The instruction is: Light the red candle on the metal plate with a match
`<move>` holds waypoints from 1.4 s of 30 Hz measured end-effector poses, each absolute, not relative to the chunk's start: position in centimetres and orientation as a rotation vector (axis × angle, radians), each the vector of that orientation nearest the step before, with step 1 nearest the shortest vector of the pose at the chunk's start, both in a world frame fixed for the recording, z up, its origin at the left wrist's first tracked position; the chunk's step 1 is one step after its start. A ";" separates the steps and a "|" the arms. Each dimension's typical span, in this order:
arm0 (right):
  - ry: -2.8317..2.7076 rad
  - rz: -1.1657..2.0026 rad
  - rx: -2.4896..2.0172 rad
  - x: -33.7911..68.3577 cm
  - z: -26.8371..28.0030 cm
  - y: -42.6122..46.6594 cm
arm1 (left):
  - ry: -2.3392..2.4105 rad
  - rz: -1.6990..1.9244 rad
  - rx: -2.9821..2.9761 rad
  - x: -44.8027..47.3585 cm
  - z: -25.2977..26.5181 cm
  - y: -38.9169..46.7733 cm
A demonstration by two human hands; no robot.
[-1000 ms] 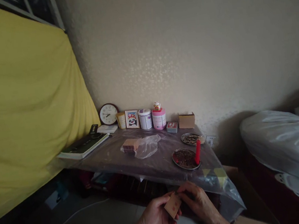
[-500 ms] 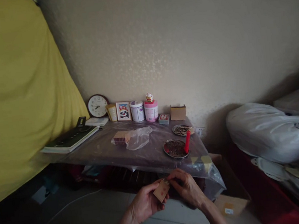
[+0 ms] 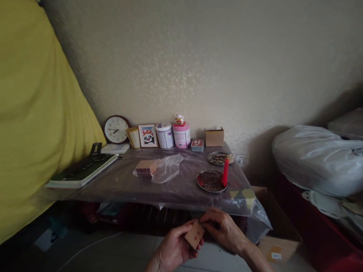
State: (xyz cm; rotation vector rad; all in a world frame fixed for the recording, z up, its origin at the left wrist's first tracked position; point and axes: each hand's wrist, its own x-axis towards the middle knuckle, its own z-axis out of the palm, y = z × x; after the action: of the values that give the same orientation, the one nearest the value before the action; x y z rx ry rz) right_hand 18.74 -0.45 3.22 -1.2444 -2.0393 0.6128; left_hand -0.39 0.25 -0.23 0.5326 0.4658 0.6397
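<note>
Left hand (image 3: 177,246): clamped on the small box, thumb along its upper side, fingertips curled round below
Small box (image 3: 194,235): tan with reddish marks on its face, tilted, held in the air just in front of the table's front edge, toward the front right corner
Right hand (image 3: 221,227): thumb and fingers drawn together at the far end of the small box; whether they pinch anything is too dark to tell
Table (image 3: 175,193): covered in clear plastic that hangs past the front right corner
Candle (image 3: 225,172): red, leaning slightly, on the right side of the front plate
Front plate (image 3: 213,191): dark bits across it, near the front edge, right of the middle
Back plate (image 3: 209,161): behind the front plate, near the right edge, with thin sticks (image 3: 220,157) heaped on it
Stack (image 3: 146,168): small boxes near the middle of the table, partly in a clear bag (image 3: 168,169)
Back edge, left to right: clock (image 3: 116,129), cup (image 3: 133,138), frame (image 3: 148,135), white tub (image 3: 165,136), pink tub (image 3: 182,137) topped by a figurine (image 3: 179,119), tin (image 3: 197,145), carton (image 3: 215,137)
Left edge: dark notebook (image 3: 83,171), lying flat beside yellow cloth (image 3: 17,106)
</note>
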 end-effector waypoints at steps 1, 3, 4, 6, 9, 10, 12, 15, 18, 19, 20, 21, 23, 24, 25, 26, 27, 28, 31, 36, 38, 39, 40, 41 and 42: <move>-2.056 0.606 -1.245 18.8 3.2 -0.4 | 0.475 0.638 0.537 -0.4 -0.2 0.2; -2.095 0.586 -1.245 18.8 3.2 -0.4 | 0.500 0.633 0.543 -0.4 -0.1 0.2; -2.115 0.575 -1.241 18.8 3.2 -0.4 | 0.511 0.632 0.543 -0.4 -0.1 0.2; -2.139 0.555 -1.243 18.9 3.1 -0.5 | 0.522 0.628 0.540 -0.3 -0.2 0.2; -2.152 0.529 -1.266 18.9 3.1 -0.6 | 0.518 0.624 0.533 -0.3 -0.4 0.3; -2.156 0.520 -1.270 18.9 3.1 -0.7 | 0.515 0.623 0.533 -0.3 -0.5 0.3; -2.172 0.511 -1.265 19.0 3.1 -0.7 | 0.509 0.623 0.535 -0.3 -0.7 0.2; -2.192 0.495 -1.260 19.0 3.1 -0.7 | 0.498 0.625 0.543 -0.2 -0.7 0.2; -2.210 0.470 -1.262 19.0 2.8 -0.7 | 0.508 0.622 0.549 -0.2 -0.7 0.3; -2.215 0.460 -1.261 19.1 2.8 -0.7 | 0.513 0.618 0.551 -0.2 -0.7 0.3; -2.222 0.452 -1.260 19.1 2.7 -0.7 | 0.518 0.615 0.549 -0.2 -0.6 0.3; -2.226 0.443 -1.261 19.1 2.6 -0.7 | 0.519 0.613 0.546 -0.2 -0.6 0.3; -2.236 0.435 -1.262 19.1 2.6 -0.6 | 0.515 0.612 0.541 -0.1 -0.5 0.2; -2.240 0.433 -1.264 19.1 2.6 -0.7 | 0.516 0.610 0.540 -0.1 -0.4 0.2; -2.244 0.433 -1.266 19.1 2.6 -0.7 | 0.518 0.608 0.539 -0.1 -0.4 0.2; -2.247 0.434 -1.269 19.0 2.7 -0.7 | 0.522 0.605 0.541 -0.1 -0.4 0.2; -2.250 0.436 -1.272 19.0 2.7 -0.8 | 0.527 0.603 0.541 0.0 -0.4 0.1; -2.255 0.436 -1.278 19.0 2.8 -0.8 | 0.529 0.602 0.542 0.0 -0.4 0.1; -2.246 0.431 -1.311 19.1 2.6 -1.0 | 0.517 0.606 0.546 -0.1 -0.4 0.1; -2.143 0.499 -1.296 19.5 2.4 -0.9 | 0.485 0.627 0.560 -0.1 -0.3 0.1; -2.108 0.534 -1.281 19.6 2.5 -0.8 | 0.468 0.649 0.557 -0.2 -0.1 0.1; -2.084 0.556 -1.276 19.5 2.6 -0.7 | 0.455 0.662 0.552 -0.2 -0.1 0.1; -2.046 0.590 -1.271 19.5 2.7 -0.7 | 0.441 0.674 0.547 -0.2 0.0 0.1; -1.996 0.633 -1.262 19.4 2.7 -0.6 | 0.426 0.686 0.542 -0.2 0.0 0.1; -1.942 0.679 -1.252 19.3 2.7 -0.5 | 0.413 0.697 0.539 -0.2 0.1 0.1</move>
State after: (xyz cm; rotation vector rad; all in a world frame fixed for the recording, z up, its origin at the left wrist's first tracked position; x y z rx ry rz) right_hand 19.29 -0.54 2.72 -1.2524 -1.9418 0.6793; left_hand -0.22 0.13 0.09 0.5393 0.4130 0.6974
